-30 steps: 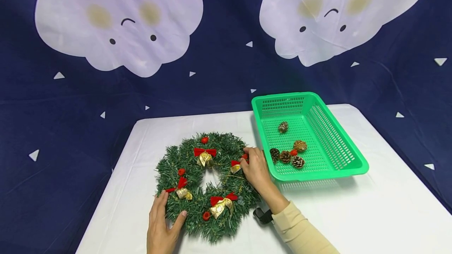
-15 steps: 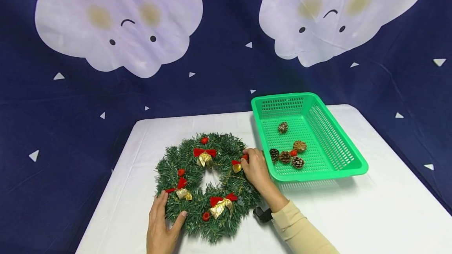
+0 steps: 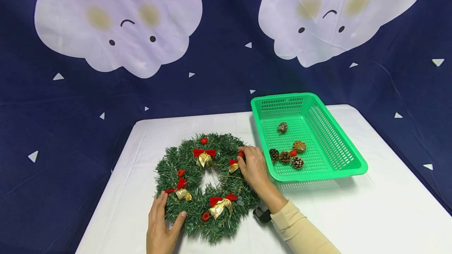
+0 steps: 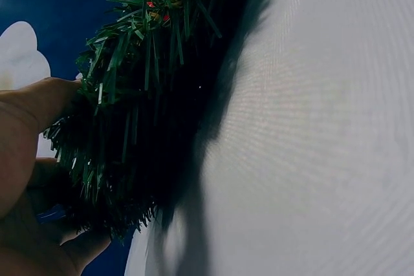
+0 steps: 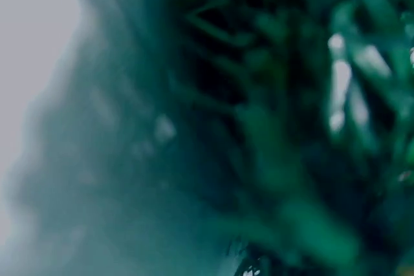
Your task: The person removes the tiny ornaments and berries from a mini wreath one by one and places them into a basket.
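Note:
A green Christmas wreath (image 3: pixel 226 144) with red bows, gold bells and small red berries lies on the white table. My left hand (image 3: pixel 162 222) holds its near left edge. In the left wrist view, the thumb and fingers lie on either side of the wreath's green needles (image 4: pixel 129 121). On the far right side of the wreath, my right hand (image 3: pixel 255 167) pinches a red berry (image 3: pixel 241 154), partly hidden by the fingertips, just beside a bow with a gold bell (image 3: pixel 234 166). Blurred green needles (image 5: pixel 272 147) fill much of the right wrist view.
A green plastic basket (image 3: pixel 261 128) stands right of the wreath, close to the right hand. Inside lie several pine cones (image 3: pixel 297 162) and a red berry (image 3: pixel 293 153). A dark blue cloth with white clouds (image 3: pixel 120 22) hangs behind the table (image 3: pixel 353 207).
My right hand has shifted slightly left over the wreath, and the red berry at its fingertips has moved the same way. The left hand has stayed in place.

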A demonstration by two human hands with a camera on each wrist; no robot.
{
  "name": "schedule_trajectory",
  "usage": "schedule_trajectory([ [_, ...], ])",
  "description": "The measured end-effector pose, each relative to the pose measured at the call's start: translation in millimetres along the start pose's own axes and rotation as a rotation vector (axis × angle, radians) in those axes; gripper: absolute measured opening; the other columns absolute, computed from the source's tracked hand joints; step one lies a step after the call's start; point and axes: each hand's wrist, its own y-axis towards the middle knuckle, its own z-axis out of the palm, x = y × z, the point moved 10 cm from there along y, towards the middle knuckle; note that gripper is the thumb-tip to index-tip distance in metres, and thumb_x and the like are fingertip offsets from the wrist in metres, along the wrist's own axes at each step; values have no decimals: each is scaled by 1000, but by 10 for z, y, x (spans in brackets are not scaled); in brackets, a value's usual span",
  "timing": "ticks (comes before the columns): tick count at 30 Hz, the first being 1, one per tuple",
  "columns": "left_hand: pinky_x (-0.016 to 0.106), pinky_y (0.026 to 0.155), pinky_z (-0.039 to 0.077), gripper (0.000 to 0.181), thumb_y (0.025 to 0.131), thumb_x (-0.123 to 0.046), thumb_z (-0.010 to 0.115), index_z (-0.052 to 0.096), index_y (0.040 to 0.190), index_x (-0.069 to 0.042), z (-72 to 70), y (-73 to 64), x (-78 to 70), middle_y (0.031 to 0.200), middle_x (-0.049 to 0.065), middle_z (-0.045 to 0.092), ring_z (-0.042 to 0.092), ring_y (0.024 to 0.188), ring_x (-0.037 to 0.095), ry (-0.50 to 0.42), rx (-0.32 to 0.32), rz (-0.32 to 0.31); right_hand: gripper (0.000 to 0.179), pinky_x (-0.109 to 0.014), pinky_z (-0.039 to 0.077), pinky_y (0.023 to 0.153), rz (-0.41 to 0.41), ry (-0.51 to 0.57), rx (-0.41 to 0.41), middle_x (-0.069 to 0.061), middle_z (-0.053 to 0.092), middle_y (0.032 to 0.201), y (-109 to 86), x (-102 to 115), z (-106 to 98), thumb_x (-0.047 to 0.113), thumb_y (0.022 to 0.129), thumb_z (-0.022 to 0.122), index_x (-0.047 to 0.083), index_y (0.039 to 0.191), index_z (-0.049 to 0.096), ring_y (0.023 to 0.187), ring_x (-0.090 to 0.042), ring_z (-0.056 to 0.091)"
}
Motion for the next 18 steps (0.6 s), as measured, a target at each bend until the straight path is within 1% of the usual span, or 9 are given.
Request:
schedule_trajectory([
  [4, 62, 104, 32, 74, 79, -25, 75, 41, 141, -2, -4, -3, -7, 147, 16, 38, 29, 136, 44, 3, -6, 6, 27, -38, 53, 73, -34, 51, -16, -10, 69, 93, 25, 69, -41, 8, 77, 75, 3, 103, 69, 86, -25, 61],
  [10, 62, 103, 32, 75, 80, -26, 75, 41, 141, -2, -4, -3, -3, 148, 16, 37, 29, 136, 44, -3, -2, 4, 28, -41, 53, 79, 28, 207, 38, -9, 69, 97, 91, 90, -89, 8, 80, 73, 5, 107, 67, 92, -25, 62],
  [12, 62, 103, 32, 75, 80, -27, 75, 40, 142, -3, -2, -3, -3, 148, 16, 38, 29, 136, 43, -6, -1, 4, 28, -41, 53, 80, 32, 250, 48, -10, 69, 98, 117, 104, -113, 8, 81, 73, 5, 108, 67, 93, -26, 63],
  [15, 62, 103, 32, 75, 80, -27, 75, 40, 142, -3, 2, -3, 0, 148, 15, 37, 29, 137, 43, -4, 3, 1, 29, -42, 53, 81, 24, 282, 53, -10, 70, 100, 157, 137, -164, 8, 81, 72, 3, 109, 66, 94, -26, 63],
  [18, 62, 104, 32, 75, 80, -27, 74, 40, 142, -3, 1, -3, 0, 148, 15, 37, 29, 137, 43, -4, 5, 0, 29, -42, 53, 82, 33, 307, 67, -11, 70, 102, 202, 155, -211, 8, 81, 72, 3, 110, 66, 96, -27, 63],
])
